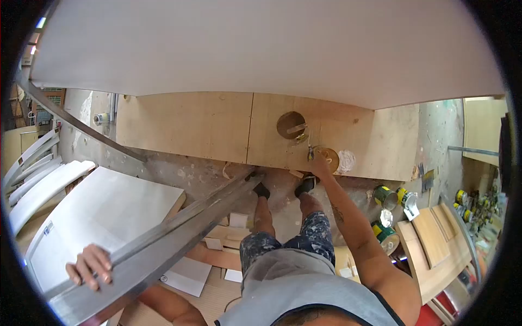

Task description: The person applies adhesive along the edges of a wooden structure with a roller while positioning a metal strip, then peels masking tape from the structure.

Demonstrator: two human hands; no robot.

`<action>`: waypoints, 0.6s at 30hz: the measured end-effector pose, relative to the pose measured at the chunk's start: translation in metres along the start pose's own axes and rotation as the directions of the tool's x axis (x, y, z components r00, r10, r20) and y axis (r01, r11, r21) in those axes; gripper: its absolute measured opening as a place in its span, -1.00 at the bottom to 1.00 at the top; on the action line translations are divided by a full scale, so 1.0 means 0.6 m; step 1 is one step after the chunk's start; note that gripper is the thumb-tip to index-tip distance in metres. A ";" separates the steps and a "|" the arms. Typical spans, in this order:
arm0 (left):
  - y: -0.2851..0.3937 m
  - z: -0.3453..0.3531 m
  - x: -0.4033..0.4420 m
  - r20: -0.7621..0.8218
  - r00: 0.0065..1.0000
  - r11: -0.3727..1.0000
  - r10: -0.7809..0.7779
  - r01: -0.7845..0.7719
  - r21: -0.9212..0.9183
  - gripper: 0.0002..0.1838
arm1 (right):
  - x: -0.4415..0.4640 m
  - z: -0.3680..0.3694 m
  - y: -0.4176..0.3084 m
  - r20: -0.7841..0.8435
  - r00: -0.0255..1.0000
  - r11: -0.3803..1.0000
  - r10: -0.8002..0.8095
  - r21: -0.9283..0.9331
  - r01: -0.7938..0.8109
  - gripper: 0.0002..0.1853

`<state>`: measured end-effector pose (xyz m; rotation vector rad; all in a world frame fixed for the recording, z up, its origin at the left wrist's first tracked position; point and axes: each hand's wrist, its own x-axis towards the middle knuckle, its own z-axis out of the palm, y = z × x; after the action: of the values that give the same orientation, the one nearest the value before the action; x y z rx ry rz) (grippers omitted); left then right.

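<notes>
My left hand (91,266) is wrapped over the edge of a long grey metal beam (179,236), which slopes from the lower left up to the floor by my feet. My right arm reaches forward to the low plywood surface (185,122). There my right hand (322,162) is closed beside a round brown can (331,157), and a small dark tool (310,152) shows at its fingers; its kind is too small to make out. Just beyond stands a round open container (288,126) with a flat wooden-looking piece (297,129) across it. Crumpled whitish material (346,161) lies right of the can.
A large white panel (261,49) spans the top of the view. Curved white panels (49,187) stack at left, near a white board (109,204). Paint cans (385,196) and wooden boards (432,236) stand at right. A metal strip (81,124) leans at upper left.
</notes>
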<state>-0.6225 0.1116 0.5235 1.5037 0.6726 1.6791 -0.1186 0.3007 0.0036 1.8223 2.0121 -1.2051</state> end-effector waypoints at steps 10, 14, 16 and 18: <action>-0.049 0.021 -0.061 -0.221 0.966 0.986 0.137 -0.110 0.128 -0.84 | 0.266 0.128 -0.074 0.014 0.990 0.973 0.138 0.185 -0.138 -0.64; -0.094 0.015 -0.069 -0.248 0.954 0.983 0.166 -0.139 0.120 -0.84 | 0.317 0.183 -0.046 0.077 0.977 0.975 0.198 0.084 -0.204 -0.59; -0.104 0.009 -0.065 -0.254 0.954 0.984 0.160 -0.134 0.117 -0.84 | 0.302 0.180 -0.047 0.113 0.975 0.976 0.194 0.082 -0.203 -0.55; -0.114 0.001 -0.060 -0.257 0.953 0.984 0.162 -0.138 0.110 -0.83 | 0.305 0.177 -0.050 0.126 0.974 0.977 0.187 0.082 -0.198 -0.52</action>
<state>-0.6084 0.1204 0.4480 1.4355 0.8013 2.0142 -0.2293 0.3721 -0.1644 1.8892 1.6993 -1.3343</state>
